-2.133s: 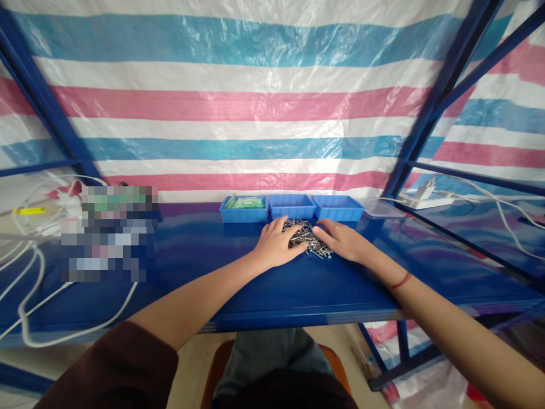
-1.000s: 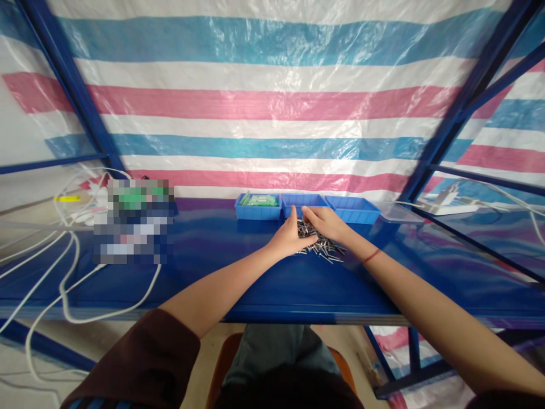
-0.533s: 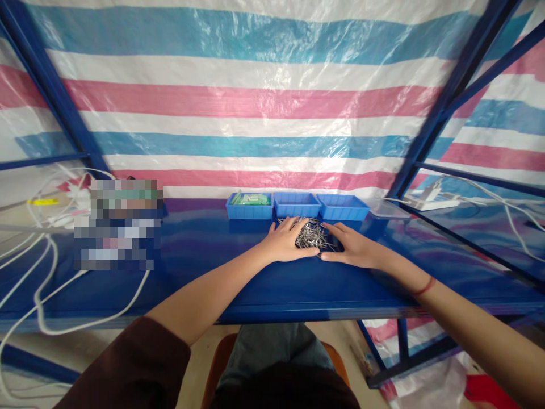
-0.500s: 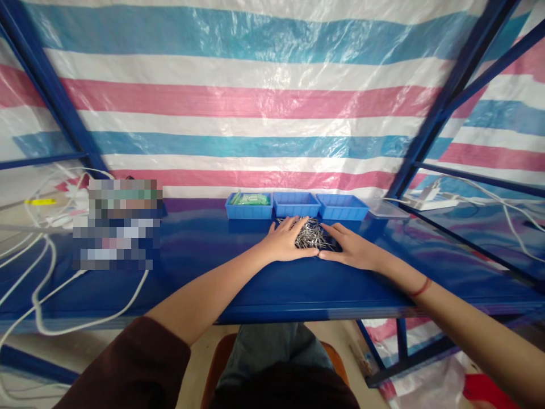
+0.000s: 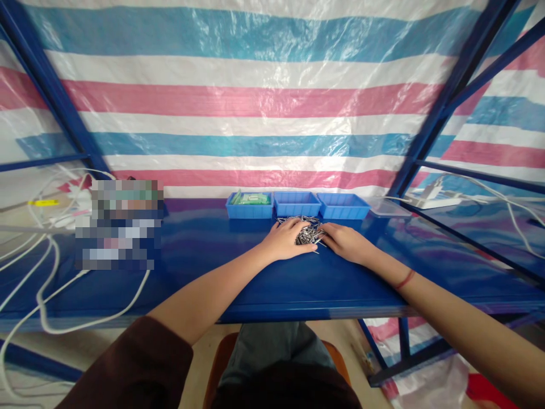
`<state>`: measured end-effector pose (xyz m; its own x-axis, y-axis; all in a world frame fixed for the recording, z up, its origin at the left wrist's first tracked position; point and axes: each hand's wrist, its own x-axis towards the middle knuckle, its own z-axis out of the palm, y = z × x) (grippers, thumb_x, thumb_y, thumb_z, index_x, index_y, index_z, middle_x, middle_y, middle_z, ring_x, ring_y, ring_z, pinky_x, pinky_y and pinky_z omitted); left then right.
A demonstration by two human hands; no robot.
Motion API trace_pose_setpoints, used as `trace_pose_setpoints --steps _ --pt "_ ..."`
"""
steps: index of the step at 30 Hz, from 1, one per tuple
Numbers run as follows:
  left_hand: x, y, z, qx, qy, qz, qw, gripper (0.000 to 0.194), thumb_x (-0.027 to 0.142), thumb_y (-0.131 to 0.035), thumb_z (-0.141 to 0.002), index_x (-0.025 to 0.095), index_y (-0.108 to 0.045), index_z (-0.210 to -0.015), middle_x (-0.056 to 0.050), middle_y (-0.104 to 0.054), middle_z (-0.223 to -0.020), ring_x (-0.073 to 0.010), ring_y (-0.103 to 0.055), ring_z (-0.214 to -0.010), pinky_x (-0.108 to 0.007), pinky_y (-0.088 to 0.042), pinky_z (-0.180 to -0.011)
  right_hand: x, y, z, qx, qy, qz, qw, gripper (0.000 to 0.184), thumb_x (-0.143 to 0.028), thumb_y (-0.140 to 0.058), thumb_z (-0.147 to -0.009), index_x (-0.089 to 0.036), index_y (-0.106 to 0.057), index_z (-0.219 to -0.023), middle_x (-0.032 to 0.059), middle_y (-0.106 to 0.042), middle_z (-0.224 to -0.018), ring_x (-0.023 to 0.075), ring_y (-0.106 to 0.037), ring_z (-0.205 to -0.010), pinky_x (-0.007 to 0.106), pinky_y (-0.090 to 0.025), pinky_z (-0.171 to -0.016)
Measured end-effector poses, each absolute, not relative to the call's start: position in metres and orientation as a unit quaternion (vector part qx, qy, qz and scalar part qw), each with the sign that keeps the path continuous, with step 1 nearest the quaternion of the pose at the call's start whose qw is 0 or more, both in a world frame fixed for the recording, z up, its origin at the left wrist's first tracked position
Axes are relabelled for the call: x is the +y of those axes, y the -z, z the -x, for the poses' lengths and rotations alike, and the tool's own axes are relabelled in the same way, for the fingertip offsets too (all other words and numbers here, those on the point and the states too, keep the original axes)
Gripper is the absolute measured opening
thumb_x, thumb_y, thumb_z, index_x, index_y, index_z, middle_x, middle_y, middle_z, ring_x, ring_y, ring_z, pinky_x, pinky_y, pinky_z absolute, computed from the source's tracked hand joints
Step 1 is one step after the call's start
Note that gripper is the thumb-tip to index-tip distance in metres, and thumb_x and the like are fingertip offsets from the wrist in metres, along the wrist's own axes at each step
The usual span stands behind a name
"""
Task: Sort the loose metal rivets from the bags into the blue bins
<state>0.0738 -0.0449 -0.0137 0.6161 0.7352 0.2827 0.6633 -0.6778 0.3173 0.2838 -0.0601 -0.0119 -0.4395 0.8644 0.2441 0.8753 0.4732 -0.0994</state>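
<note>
At metal pcs (image 5: 305, 236): L hand (image 5: 284, 240) fingers wide, R hand (image 5: 348, 243) narrow, hold unclear

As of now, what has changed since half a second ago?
The right hand has drawn its thumb in toward its fingers at the right side of the metal pin pile; whether it holds anything is unclear. The left hand stays curved around the left side, and the three blue bins stay put.

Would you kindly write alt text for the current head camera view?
A person's left hand and right hand flank a pile of thin metal pieces on a blue table; behind the pile stand three blue bins, the leftmost holding green packaging.
</note>
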Motion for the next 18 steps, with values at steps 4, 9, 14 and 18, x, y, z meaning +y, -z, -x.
trace_pose_setpoints --steps 4,9,14,18 --pt "-0.043 0.017 -0.075 0.409 -0.222 -0.881 0.086 0.066 0.061 -0.047 -0.079 0.022 -0.04 -0.132 -0.01 -0.04 -0.142 -0.0271 -0.036 -0.131 -0.045 -0.03 -0.106 -0.05 0.006 -0.281 -0.856 0.036 0.486 0.174 0.026 -0.025 -0.039 -0.091 -0.016 -0.059 -0.106 0.0112 -0.066 -0.103 0.0226 -0.063 -0.093 0.03 -0.045 -0.08" --pt "-0.035 0.025 -0.076 0.427 -0.282 -0.85 0.126 0.081 0.062 -0.053 -0.075 0.014 -0.032 -0.137 -0.016 -0.04 -0.141 -0.03 -0.037 -0.13 -0.044 -0.03 -0.106 -0.03 -0.012 -0.259 -0.871 0.026 0.431 0.234 0.022 -0.022 -0.046 -0.087 -0.016 -0.064 -0.099 0.0092 -0.069 -0.095 0.0214 -0.063 -0.086 0.03 -0.045 -0.076" --pt "-0.029 0.024 -0.074 0.407 -0.382 -0.809 0.185 0.057 0.051 -0.053 -0.081 0.014 -0.049 -0.124 -0.013 -0.056 -0.124 -0.0253 -0.051 -0.116 -0.037 -0.04 -0.097 -0.021 -0.018 -0.241 -0.871 -0.033 0.422 0.251 0.021 -0.013 -0.054 -0.077 -0.018 -0.068 -0.091 0.0043 -0.071 -0.084 0.0166 -0.062 -0.07 0.027 -0.044 -0.067" --pt "-0.031 0.019 -0.073 0.41 -0.401 -0.794 0.201 0.037 0.043 -0.053 -0.083 0.017 -0.061 -0.108 -0.008 -0.066 -0.103 -0.021 -0.06 -0.098 -0.033 -0.046 -0.088 -0.022 -0.011 -0.244 -0.855 -0.087 0.423 0.287 0.02 -0.015 -0.058 -0.074 -0.017 -0.068 -0.091 0.004 -0.071 -0.083 0.0153 -0.061 -0.067 0.027 -0.045 -0.065"
